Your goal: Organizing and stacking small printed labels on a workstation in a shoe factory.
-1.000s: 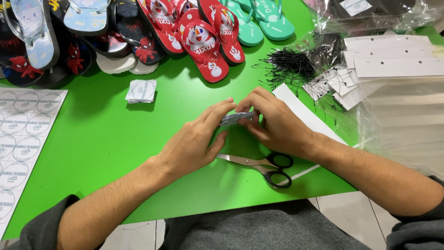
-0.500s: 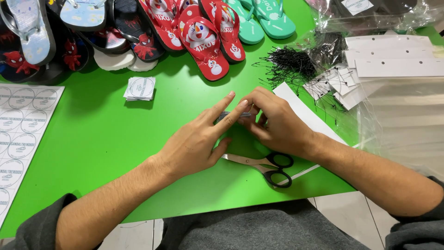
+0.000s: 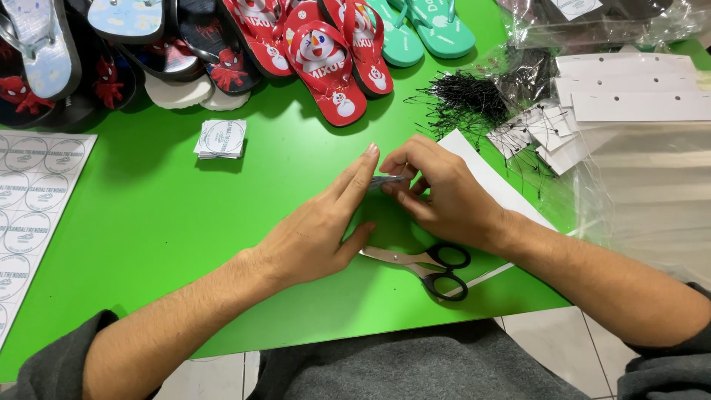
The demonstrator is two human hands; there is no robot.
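Left hand (image 3: 315, 233) flattened, fingers wide; right hand (image 3: 437, 189) fingers pinch small grey label (image 3: 385, 181).

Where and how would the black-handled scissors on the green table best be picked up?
Probably by the black handle loops. The scissors lie flat and closed on the green table, blades pointing toward the left hand, loops toward the table's near right edge. Coming from the right, below the right hand, reaches the loops without crossing the blades.

One pair of scissors (image 3: 422, 265), two green flip-flops (image 3: 418, 28).
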